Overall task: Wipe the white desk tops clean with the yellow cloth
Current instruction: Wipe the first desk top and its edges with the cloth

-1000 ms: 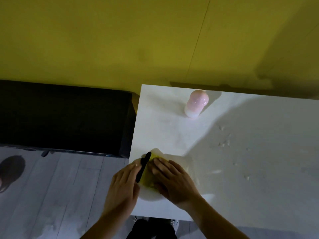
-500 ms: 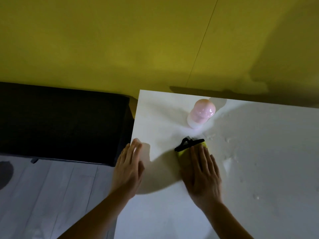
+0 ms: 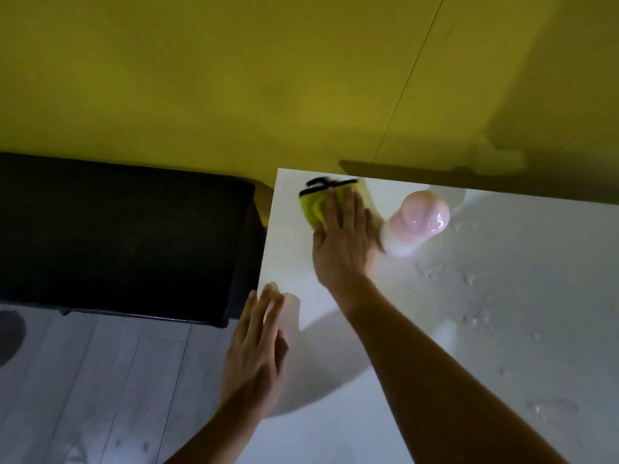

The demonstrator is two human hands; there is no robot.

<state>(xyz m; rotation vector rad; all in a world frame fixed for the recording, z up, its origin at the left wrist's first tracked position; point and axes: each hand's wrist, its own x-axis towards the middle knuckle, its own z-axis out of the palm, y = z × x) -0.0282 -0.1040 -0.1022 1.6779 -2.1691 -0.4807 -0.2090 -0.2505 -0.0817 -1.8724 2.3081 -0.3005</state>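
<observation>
- White bench (image 3: pixel 435 380): the left hand (image 3: pixel 254 356) lies flat at its left edge, fingers straight.
- The right hand (image 3: pixel 341 242), fingers spread, presses the yellow cloth (image 3: pixel 313 204) near the far left corner.
- A pink bottle (image 3: pixel 415 222) stands just beside.

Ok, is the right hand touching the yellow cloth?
Touching. The head view shows the right hand pressing flat on the yellow cloth, fingers covering it.

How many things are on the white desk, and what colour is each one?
Yellow: 1, the cloth with a black trim, under the right hand
Pink: 1, the bottle
Total: 2 things on the desk, not counting the left hand resting on its edge.
</observation>
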